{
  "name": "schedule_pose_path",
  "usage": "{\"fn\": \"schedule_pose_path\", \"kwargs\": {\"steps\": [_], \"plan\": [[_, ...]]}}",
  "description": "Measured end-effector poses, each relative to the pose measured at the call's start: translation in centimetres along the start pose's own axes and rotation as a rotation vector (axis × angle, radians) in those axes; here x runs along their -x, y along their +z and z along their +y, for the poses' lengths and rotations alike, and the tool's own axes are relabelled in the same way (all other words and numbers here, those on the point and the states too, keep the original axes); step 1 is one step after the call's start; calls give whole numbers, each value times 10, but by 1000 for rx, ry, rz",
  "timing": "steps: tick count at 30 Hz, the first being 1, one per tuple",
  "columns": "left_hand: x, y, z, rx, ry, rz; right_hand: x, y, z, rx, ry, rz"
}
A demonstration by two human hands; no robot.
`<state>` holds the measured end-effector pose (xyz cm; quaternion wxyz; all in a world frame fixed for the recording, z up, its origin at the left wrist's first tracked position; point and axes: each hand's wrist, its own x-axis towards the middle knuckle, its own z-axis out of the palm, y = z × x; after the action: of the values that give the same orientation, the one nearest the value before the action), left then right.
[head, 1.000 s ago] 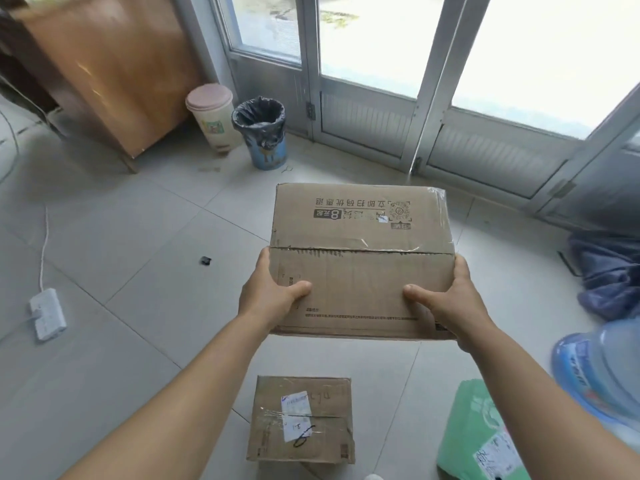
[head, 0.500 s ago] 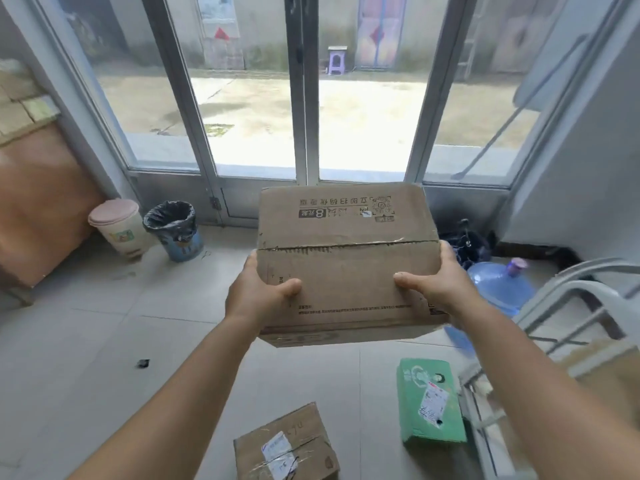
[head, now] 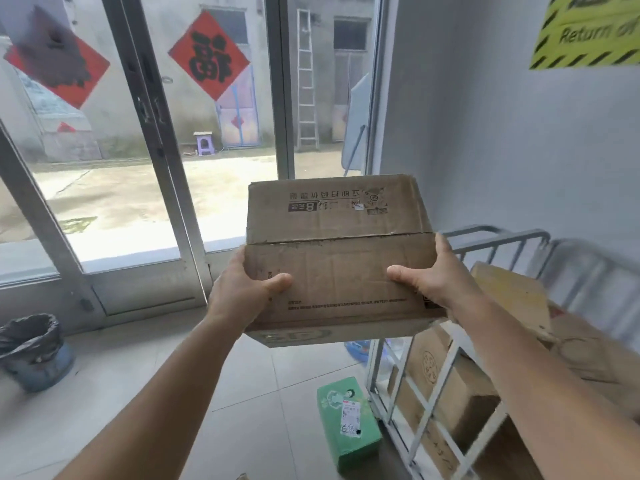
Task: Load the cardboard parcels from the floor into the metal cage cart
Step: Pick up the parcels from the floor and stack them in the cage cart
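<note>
Cardboard parcel held in air, left hand and right hand grip clamped on its sides, just left of metal cage cart. Green parcel on floor.

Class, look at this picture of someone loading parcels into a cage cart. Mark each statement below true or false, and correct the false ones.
1. Both hands grip the cardboard box, the left hand and the right hand on opposite sides. True.
2. The metal cage cart has nothing in it. False: several cardboard parcels already lie inside.
3. A green parcel lies on the floor beside the cart. True.
4. The held box already rests inside the cart. False: it is in the air, left of the cart's rail.
5. A bin lined with a black bag stands at the left by the glass doors. True.
</note>
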<state>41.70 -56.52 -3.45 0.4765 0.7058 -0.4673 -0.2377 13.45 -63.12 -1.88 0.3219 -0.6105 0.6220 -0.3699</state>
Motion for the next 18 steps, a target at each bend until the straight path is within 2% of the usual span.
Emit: {"fn": "schedule_pose_path", "kwargs": {"steps": [6,18], "plan": [[30,52,72,16,146,-112,39,-99,20,26,0,182],[154,181,188,23,328,-359,153,-288,103,-38,101,457]]}}
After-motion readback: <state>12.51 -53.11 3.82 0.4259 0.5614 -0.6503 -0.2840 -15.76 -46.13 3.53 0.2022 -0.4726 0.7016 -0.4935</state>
